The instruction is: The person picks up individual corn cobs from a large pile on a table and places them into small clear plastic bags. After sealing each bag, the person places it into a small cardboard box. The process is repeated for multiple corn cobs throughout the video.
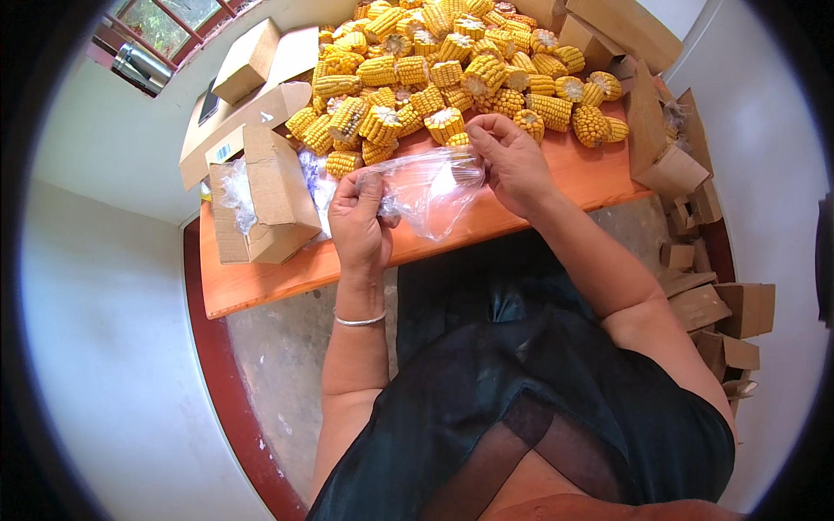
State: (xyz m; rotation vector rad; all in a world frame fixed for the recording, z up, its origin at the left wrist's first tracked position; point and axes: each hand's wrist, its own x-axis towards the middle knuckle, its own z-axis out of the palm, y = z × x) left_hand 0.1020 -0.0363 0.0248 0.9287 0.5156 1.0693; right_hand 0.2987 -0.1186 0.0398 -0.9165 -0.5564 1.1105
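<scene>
A clear plastic bag (433,185) is stretched between my two hands above the table's front edge. My left hand (363,218) pinches its left end between thumb and fingers. At the other end, my right hand (511,163) grips the bag with thumb and forefinger. Through the film the orange tabletop shows, and nothing can be seen inside. Just beyond the hands lies a large heap of cut yellow corn cob pieces (427,101). One cob piece (445,125) lies close behind the bag, near my right hand.
An open cardboard box (280,202) holding crumpled clear plastic stands at the left of the wooden table (273,286). Another open box (664,153) is at the right edge. Several cardboard boxes (717,312) are piled on the floor by the right wall. A metal flask (142,68) stands on the windowsill.
</scene>
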